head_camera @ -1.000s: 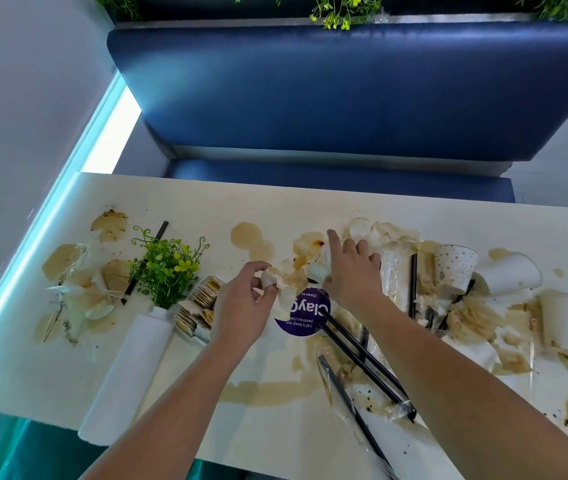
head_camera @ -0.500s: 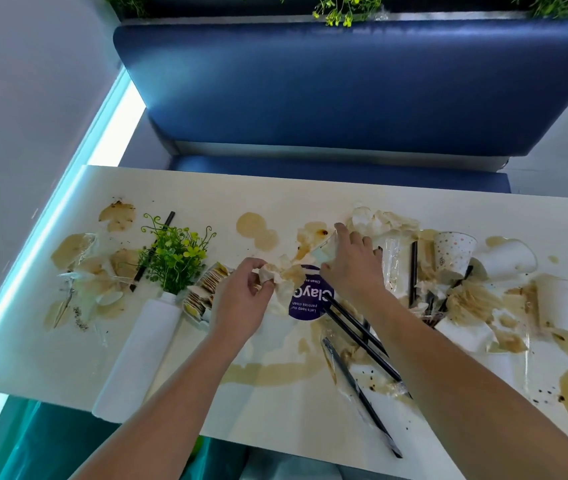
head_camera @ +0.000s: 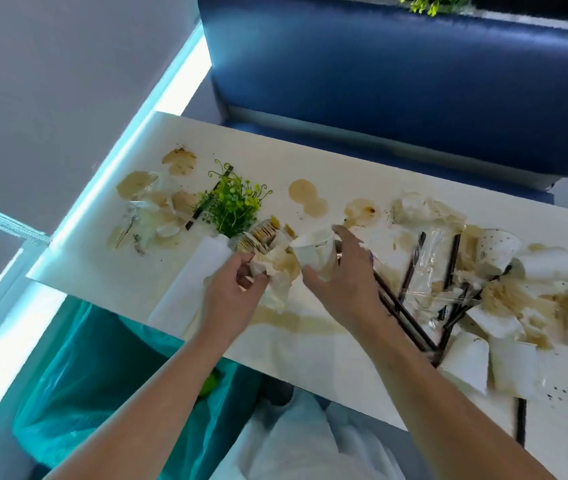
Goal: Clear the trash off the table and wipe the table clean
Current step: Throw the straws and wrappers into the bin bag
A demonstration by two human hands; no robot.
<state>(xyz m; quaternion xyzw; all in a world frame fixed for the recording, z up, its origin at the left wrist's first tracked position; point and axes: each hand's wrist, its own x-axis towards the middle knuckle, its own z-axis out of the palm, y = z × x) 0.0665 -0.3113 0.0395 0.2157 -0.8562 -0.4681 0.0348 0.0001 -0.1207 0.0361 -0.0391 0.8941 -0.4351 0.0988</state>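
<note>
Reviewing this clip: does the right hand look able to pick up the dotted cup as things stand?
Probably not yet. The right hand grips a stained white cup, so it is occupied. The way itself looks free: only flat straws and wrappers lie between it and the dotted cup.

Glossy table (head_camera: 317,344); paper cup (head_camera: 313,251); crumpled, stained paper napkin (head_camera: 275,271)

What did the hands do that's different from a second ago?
The right hand took hold of a paper cup and brought it left, toward the left hand. The left hand still grips the crumpled napkins. The plant, straws and spills stayed put.
</note>
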